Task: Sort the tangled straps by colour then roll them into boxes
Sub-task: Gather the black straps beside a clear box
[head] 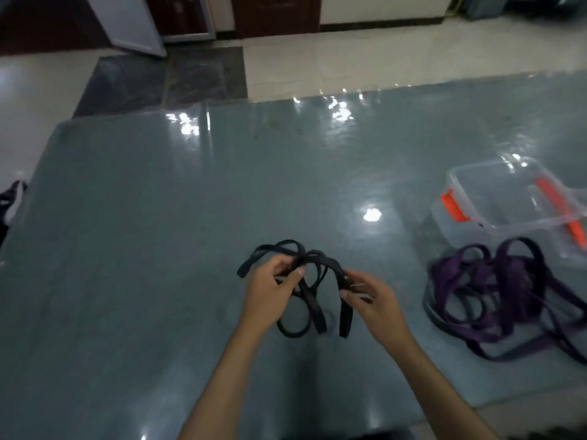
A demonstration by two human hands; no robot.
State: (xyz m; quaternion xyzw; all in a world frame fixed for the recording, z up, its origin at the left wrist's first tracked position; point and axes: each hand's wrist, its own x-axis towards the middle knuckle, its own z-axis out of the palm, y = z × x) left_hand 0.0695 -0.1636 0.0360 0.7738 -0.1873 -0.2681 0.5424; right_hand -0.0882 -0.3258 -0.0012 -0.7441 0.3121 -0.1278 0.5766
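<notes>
Near the front edge of the grey mat [127,217], both hands hold one tangle of black straps [305,300] above it: the left hand [270,293] pinches the knot, the right hand [371,300] pinches a loop. To the right lies a pile of purple straps [495,296]. Behind it stands a clear box [508,201] with orange clips.

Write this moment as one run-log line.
hands: left hand and right hand hold black strap | purple straps: heaped right | box: no straps
</notes>
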